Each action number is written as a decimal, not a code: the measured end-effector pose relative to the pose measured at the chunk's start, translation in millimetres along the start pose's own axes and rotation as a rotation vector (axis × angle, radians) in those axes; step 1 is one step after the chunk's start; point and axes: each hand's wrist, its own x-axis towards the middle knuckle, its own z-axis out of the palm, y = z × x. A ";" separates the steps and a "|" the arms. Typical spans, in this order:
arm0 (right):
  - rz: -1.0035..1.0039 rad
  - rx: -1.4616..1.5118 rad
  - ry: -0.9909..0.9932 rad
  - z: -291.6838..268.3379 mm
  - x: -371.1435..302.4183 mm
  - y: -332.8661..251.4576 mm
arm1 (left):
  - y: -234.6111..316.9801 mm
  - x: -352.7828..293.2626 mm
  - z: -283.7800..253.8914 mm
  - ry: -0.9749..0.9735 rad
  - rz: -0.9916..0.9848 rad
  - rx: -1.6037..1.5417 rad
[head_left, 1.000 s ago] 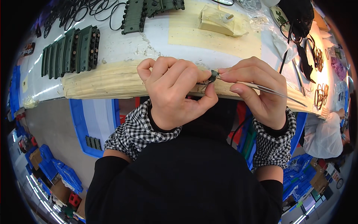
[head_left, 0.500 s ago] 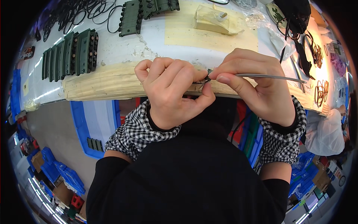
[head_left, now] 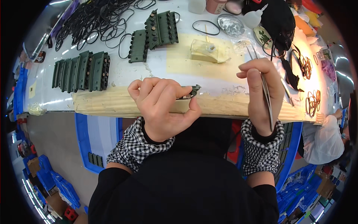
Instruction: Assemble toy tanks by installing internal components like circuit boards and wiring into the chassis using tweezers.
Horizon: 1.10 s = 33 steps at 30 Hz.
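Above the table's near edge, my left hand (head_left: pixel 160 112) pinches a small dark green part (head_left: pixel 195 89) between thumb and forefinger. Only the part's wheel-like end shows; the rest is hidden in the hand. To the right, apart from that part, my right hand (head_left: pixel 257 95) is closed round metal tweezers (head_left: pixel 266 93). Their slightly parted tips point toward the far side of the table, with nothing visible between them. Several green ribbed pieces with round studs, perhaps model hulls (head_left: pixel 99 71), stand in a row at left. More green pieces (head_left: pixel 138 46) lie farther back.
Black rubber loops (head_left: pixel 89 22) heap at the far left. A yellowish block (head_left: pixel 208 52) sits mid-table, near crumpled clear plastic (head_left: pixel 230 25) and a white squeeze bottle (head_left: pixel 254 17). Tan tape (head_left: pixel 108 102) covers the near edge. A blue crate (head_left: pixel 80 138) stands below; another person (head_left: pixel 324 138) is at right.
My right hand has moved away from the part, to the right, and the tweezers have swung to point away from me. The left hand still holds the part. The view has shifted.
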 end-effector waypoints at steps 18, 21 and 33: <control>-0.379 -0.448 0.282 25.7 36.4 16.2 | -25.8 32.4 18.0 0.070 -0.029 0.003; -0.324 -0.481 0.142 29.5 40.2 22.4 | -27.4 31.0 18.9 0.079 -0.023 -0.002; -0.364 -0.365 0.247 28.3 40.5 13.2 | -28.8 29.4 18.6 0.114 -0.003 -0.020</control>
